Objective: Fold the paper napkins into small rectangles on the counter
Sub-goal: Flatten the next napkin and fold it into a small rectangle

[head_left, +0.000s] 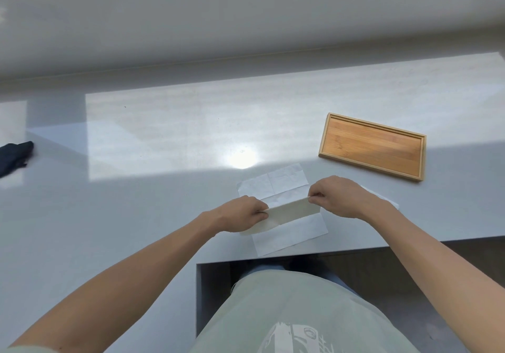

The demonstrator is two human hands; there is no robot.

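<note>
Our left hand (240, 212) and right hand (336, 197) each pinch an end of the thin white paper napkin (287, 210) on the grey bench (164, 139) — light, limp, easily torn — best held at its corners.

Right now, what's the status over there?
Left hand and right hand pinch paper napkin, mid-fold. Bamboo tray stands apart, nothing in the way.

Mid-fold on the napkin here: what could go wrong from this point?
Both hands pinch the raised edge of the napkin, left hand and right hand, so the thin paper could tear or crease askew if one side leads. Its near edge lies close to the counter's cutout, so it might slide off. Another sheet under the right wrist could get dragged.
</note>
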